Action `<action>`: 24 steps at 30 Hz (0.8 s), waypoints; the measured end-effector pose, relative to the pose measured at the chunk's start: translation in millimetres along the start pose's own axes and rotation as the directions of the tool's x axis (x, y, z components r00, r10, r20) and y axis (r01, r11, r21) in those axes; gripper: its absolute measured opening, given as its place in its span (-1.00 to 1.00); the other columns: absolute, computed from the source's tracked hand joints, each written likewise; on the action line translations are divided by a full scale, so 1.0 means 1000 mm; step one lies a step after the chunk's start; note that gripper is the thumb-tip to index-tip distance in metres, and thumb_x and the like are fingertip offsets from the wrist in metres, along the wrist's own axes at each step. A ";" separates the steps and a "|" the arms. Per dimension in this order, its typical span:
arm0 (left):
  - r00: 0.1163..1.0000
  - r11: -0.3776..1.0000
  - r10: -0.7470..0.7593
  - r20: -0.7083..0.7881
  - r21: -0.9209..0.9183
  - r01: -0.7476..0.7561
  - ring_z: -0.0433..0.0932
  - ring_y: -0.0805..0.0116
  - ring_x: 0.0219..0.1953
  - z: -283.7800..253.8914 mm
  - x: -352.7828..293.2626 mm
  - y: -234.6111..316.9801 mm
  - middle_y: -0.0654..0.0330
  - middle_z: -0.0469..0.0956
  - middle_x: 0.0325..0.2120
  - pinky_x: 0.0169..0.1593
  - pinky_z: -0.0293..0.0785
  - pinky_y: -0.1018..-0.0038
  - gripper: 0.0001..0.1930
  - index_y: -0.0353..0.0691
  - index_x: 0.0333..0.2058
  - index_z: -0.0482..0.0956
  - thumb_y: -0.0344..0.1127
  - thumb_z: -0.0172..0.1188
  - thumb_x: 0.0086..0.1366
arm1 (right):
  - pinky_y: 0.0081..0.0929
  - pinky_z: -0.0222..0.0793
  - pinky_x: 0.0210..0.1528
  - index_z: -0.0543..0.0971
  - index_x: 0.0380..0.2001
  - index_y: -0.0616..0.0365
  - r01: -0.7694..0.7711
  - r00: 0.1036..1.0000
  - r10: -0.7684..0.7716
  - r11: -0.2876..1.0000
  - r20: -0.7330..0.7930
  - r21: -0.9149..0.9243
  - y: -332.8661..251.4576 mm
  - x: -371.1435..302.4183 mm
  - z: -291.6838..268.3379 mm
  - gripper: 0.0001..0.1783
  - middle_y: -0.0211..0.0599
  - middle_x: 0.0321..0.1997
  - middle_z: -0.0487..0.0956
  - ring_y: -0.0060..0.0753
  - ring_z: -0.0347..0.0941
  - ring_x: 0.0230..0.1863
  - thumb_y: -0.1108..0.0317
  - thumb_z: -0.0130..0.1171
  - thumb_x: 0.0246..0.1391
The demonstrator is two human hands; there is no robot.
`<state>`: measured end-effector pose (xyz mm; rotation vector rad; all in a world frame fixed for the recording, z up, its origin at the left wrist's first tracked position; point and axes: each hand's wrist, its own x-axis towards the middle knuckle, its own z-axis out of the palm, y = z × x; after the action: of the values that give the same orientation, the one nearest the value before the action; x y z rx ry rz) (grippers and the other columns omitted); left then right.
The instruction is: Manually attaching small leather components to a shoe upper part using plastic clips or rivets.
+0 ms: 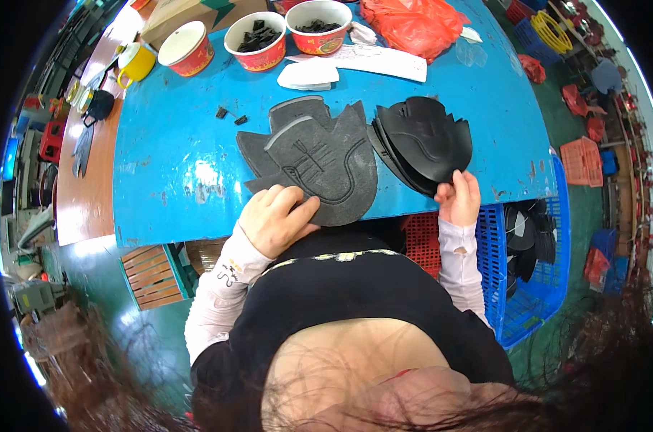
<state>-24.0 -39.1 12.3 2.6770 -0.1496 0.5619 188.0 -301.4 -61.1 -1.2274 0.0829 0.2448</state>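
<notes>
A grey moulded foam piece with a jagged outline and raised lines lies at the near edge of the blue table, a similar piece showing under its far side. My left hand is closed on its near left edge, fingers curled on top and thumb low at the rim. To the right rests a stack of black moulded pieces of similar shape, slightly fanned out. The fingers of my right hand pinch the near right edge of this stack. How many layers they hold is hidden.
Red and white paper bowls, two with black scraps, line the far side of the blue table. Near them are a paper strip and a red plastic bag. Small black scraps lie left. A blue crate stands below right.
</notes>
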 end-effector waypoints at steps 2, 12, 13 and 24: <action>0.997 0.996 0.070 0.018 0.050 -0.070 0.46 0.27 -0.41 -0.005 -0.001 -0.003 0.26 0.43 -0.43 -0.38 0.40 0.36 -0.73 -0.13 -0.29 0.62 -0.34 0.36 -0.04 | -0.53 0.14 -0.75 0.38 -0.18 0.19 0.036 0.994 -0.043 0.996 -0.096 -0.079 -0.006 -0.009 0.001 -0.77 -0.41 -0.56 0.38 -0.54 0.26 -0.73 0.30 0.13 0.24; 0.985 0.986 -0.164 -0.056 -0.036 0.163 0.48 0.18 -0.34 -0.014 -0.006 -0.020 0.19 0.39 -0.42 -0.30 0.44 0.34 -0.72 -0.20 -0.29 0.61 -0.48 0.28 -0.08 | -0.73 0.31 -0.22 0.32 -0.09 0.17 0.531 0.840 -0.450 0.796 0.303 -0.290 0.003 -0.023 0.043 -0.65 -0.38 -0.26 0.40 -0.68 0.34 -0.27 0.54 0.23 0.12; 0.982 0.984 -0.178 -0.057 -0.030 0.177 0.48 0.18 -0.34 -0.012 -0.007 -0.018 0.19 0.39 -0.42 -0.30 0.44 0.34 -0.72 -0.20 -0.29 0.61 -0.48 0.28 -0.08 | -0.72 0.34 -0.30 0.38 -0.08 0.19 0.600 0.789 -0.486 0.742 0.377 -0.300 0.007 -0.020 0.057 -0.67 -0.38 -0.25 0.44 -0.69 0.38 -0.34 0.52 0.24 0.12; 0.898 0.626 -0.437 -0.050 -0.734 0.263 0.48 0.30 -0.23 -0.030 -0.012 -0.021 0.12 0.42 -0.23 -0.17 0.46 0.44 -0.54 -0.30 0.04 0.48 -0.66 0.00 0.12 | -0.62 0.26 -0.51 0.53 -0.06 0.18 0.696 0.688 -0.217 0.466 0.692 -0.546 -0.002 -0.019 0.119 -0.57 -0.33 -0.33 0.44 -0.61 0.28 -0.58 0.36 0.37 -0.02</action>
<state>-42.0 -7.6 25.4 1.7842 0.1962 0.5294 161.9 -193.2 -15.8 -1.9665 -0.9982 0.0991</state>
